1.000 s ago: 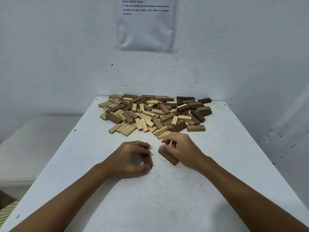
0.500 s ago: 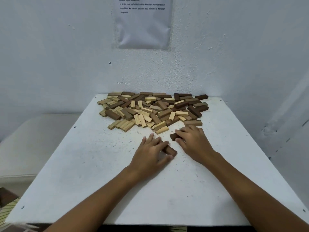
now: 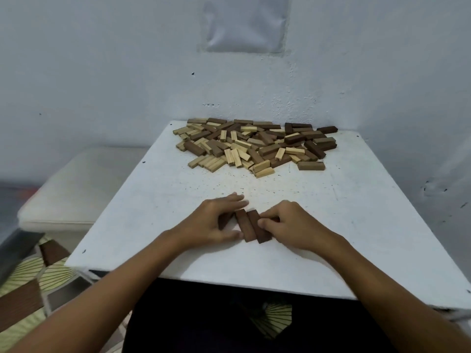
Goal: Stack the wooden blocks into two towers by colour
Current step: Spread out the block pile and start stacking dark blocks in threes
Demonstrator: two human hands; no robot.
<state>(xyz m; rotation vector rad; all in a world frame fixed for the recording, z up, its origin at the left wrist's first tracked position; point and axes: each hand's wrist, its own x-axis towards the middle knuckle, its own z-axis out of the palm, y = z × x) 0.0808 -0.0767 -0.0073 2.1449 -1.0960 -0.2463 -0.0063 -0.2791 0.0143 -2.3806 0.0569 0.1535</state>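
Table: a white table (image 3: 331,225), speckled with dark flecks, its far edge against a pale wall (image 3: 102,72)
Block heap: a loose heap of blocks (image 3: 254,146), dark brown and pale mixed, at 12 o'clock on the table near the wall; none are stacked into a tower
Stray block: one brown block (image 3: 310,165) lies flat at the heap's 4 o'clock edge, just apart from the rest
Row of dark blocks: two dark blocks lie flat side by side, touching along their long sides, at 6 o'clock from the heap and well apart from it, between the two hands; the left block (image 3: 245,225) and the right block (image 3: 258,226) both run from 12 to 6 o'clock, tilted slightly
Third dark block: a block (image 3: 225,220) just left of the pair, mostly hidden under the left hand
Left hand: the left hand (image 3: 216,220) lies over the third dark block, fingers bent round it and thumb stretched toward the pair; fingertips blurred
Right hand: the right hand (image 3: 288,225) sits at 3 o'clock of the pair, its curled fingers pinching the right block's side
Paper: a sheet in a clear sleeve (image 3: 244,24) hangs on the wall at 12 o'clock
Bench: a low pale bench (image 3: 76,187) at 9 o'clock beside the table
Floor: patterned matting (image 3: 38,276) at 8 o'clock
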